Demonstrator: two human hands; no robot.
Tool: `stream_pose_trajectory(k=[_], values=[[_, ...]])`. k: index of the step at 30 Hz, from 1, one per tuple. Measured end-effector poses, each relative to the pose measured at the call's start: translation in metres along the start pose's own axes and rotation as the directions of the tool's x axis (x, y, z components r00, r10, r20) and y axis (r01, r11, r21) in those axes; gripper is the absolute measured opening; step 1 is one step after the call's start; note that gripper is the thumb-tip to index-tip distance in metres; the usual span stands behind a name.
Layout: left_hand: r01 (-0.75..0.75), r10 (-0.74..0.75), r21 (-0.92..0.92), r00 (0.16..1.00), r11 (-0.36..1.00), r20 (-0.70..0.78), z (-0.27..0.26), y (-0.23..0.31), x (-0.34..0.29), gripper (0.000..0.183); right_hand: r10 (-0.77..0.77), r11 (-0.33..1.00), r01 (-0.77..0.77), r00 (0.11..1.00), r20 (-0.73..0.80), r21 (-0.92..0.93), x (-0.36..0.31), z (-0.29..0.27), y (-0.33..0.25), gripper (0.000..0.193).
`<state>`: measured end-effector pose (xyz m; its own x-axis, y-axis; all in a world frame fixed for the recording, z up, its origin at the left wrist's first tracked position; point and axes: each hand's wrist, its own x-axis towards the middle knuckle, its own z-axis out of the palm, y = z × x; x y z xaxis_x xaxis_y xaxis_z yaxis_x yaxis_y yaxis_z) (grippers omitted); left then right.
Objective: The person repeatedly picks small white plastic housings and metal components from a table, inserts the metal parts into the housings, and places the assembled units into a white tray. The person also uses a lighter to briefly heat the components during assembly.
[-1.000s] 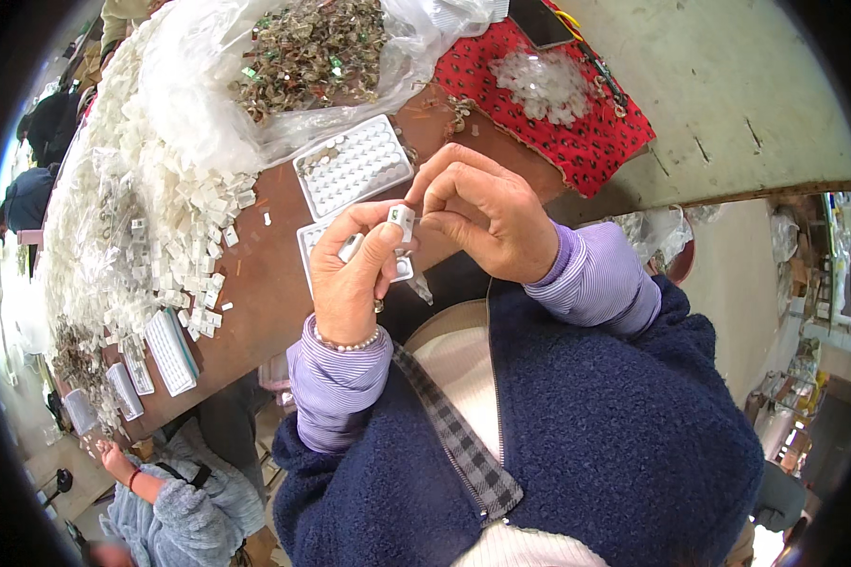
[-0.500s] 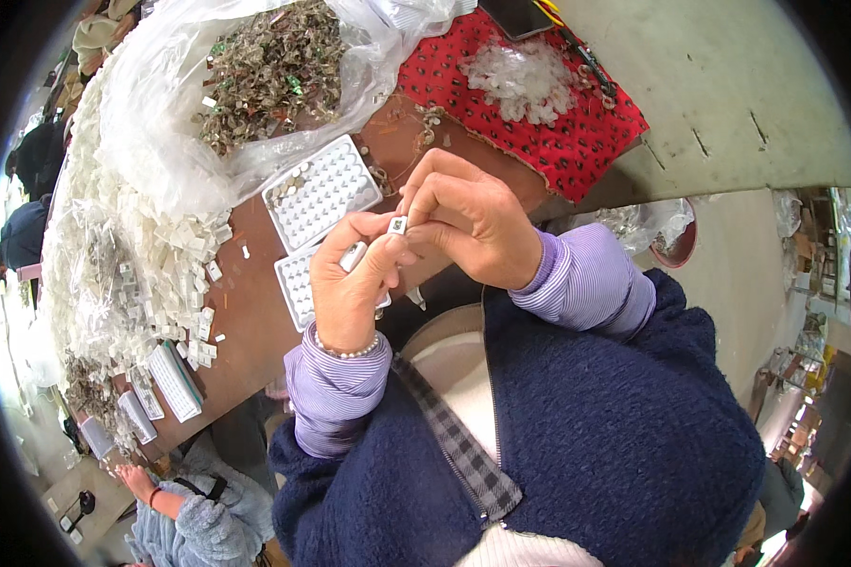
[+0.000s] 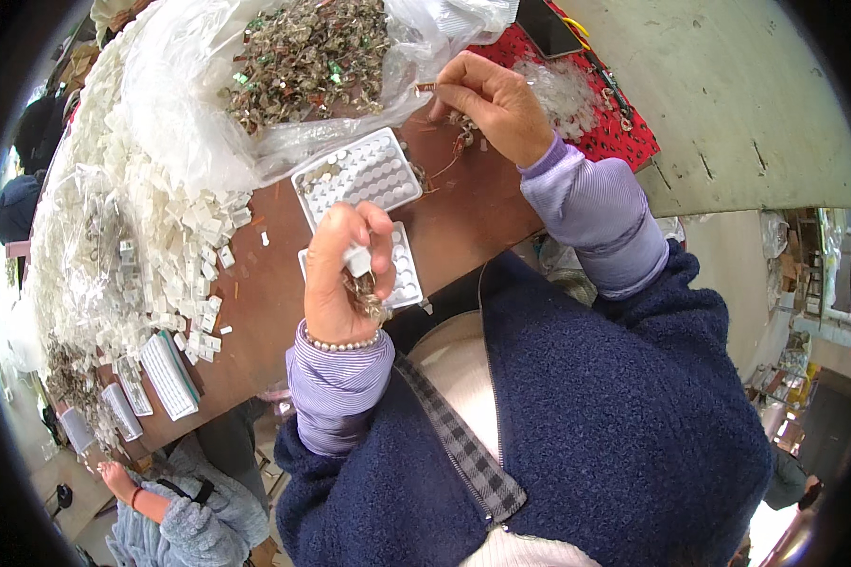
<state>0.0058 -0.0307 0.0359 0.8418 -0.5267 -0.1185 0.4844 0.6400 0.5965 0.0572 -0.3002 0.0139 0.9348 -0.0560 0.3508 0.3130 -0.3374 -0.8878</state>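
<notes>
My left hand (image 3: 336, 274) is curled with the palm turned up. It holds a small white plastic piece (image 3: 358, 260), and a clump of thin tangled wired bits (image 3: 367, 295) lies in the palm below it. Out ahead to the right, my right hand (image 3: 496, 104) pinches a small brownish strip with a pale end (image 3: 425, 88) between thumb and fingertips. A white tray with rows of round pieces (image 3: 388, 156) lies between the hands. Partly hidden behind my left hand is a second white tray (image 3: 408, 274).
A clear plastic bag (image 3: 180, 142) holds a heap of small wired parts (image 3: 303, 61). White plastic pieces (image 3: 175, 236) pile up at left. A red patterned cloth (image 3: 633, 142) carries clear bits (image 3: 563, 94) and a phone (image 3: 547, 28). A co-worker's hand (image 3: 118, 482) shows at lower left.
My hands were together on a small white piece. The right has moved away, up and right, and pinches a brownish strip. The left has turned palm up, keeping a white piece.
</notes>
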Motion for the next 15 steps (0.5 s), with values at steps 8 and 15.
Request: stream_pose_trajectory(k=[8,15], values=[[-0.32,0.508,0.916,0.846,0.242,0.161,0.018,-0.004,-0.014,0.021,0.073,0.915,-0.268,0.845,0.529,0.302,-0.048,0.028,-0.063,0.008],[-0.08,0.257,0.59,0.941,0.804,-0.222,0.015,-0.006,-0.035,0.015,-0.478,0.822,0.536,0.833,0.277,-0.192,-0.053,0.03,-0.074,0.012]])
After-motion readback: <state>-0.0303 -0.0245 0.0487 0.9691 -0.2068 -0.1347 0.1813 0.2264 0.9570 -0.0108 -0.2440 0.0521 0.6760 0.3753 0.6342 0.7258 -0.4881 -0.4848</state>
